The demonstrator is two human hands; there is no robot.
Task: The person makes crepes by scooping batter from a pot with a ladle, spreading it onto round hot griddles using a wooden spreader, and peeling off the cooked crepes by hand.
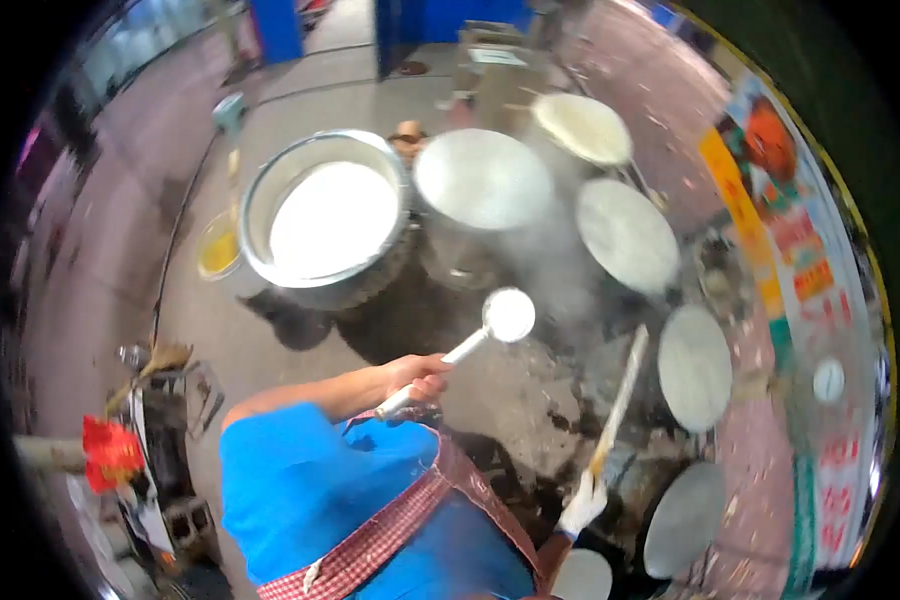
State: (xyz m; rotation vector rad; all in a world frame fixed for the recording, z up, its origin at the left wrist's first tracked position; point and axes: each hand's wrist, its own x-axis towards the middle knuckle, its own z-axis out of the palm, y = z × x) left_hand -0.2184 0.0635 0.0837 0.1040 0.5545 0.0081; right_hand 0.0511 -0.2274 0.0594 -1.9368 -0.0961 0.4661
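My left hand (417,380) is closed round the handle of a ladle (510,314), whose round bowl is full of white batter. In my right hand (583,503), which wears a white glove, is a long wooden stick (622,398) pointing up and away from me. Beyond the ladle stands a large metal pot (253,215) holding white liquid. A round pan with a pale surface (484,180) is to the right of the pot. More round pans curve down the right side, among them one (627,236) under steam and another (694,368) beside the stick.
A bowl of yellow liquid (219,252) sits left of the pot. A cardboard box (500,75) stands at the back. Along the right edge runs a printed banner (805,270). Clutter with a red packet (111,453) lies at the left. Steam blurs the pans.
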